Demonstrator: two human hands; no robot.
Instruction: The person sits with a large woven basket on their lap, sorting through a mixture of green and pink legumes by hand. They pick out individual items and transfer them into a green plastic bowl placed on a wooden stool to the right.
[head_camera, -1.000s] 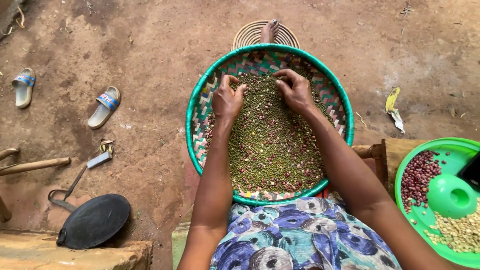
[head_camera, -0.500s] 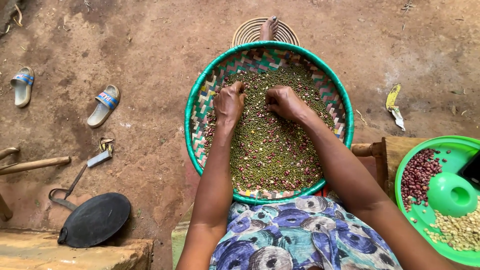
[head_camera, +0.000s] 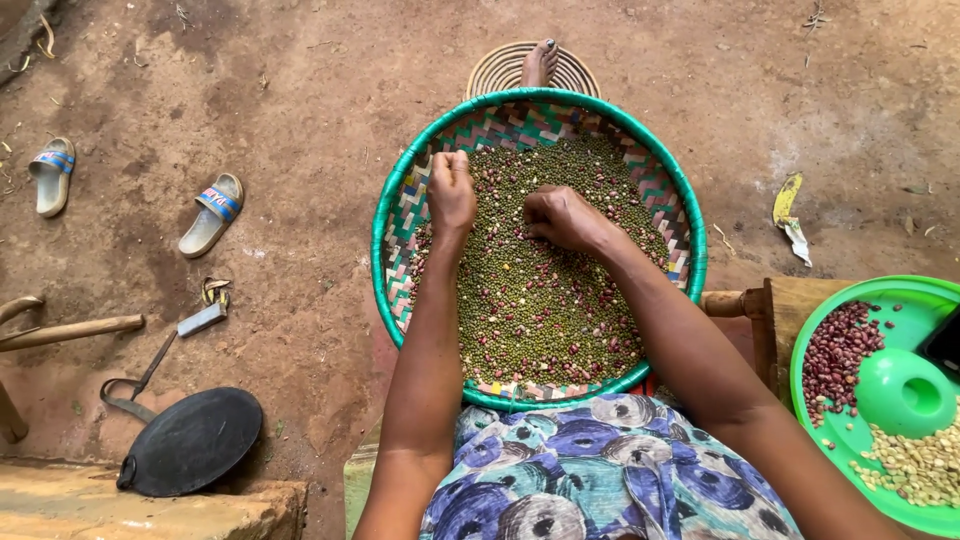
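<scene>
A round woven basket with a green rim rests on my lap. It holds a bed of small green grains mixed with red beans. My left hand lies on the far left part of the heap, fingers curled into a loose fist. Beside it my right hand sits near the middle of the heap, fingers also curled down into the grains. Whether either hand has beans inside it is hidden.
A green plastic plate at the right holds red beans, pale beans and a green cup. A wooden stool stands under it. On the dirt at left lie two sandals, a black pan and a wooden handle.
Both hands drew back from the far rim toward the middle of the heap and closed from spread fingers into fists.
</scene>
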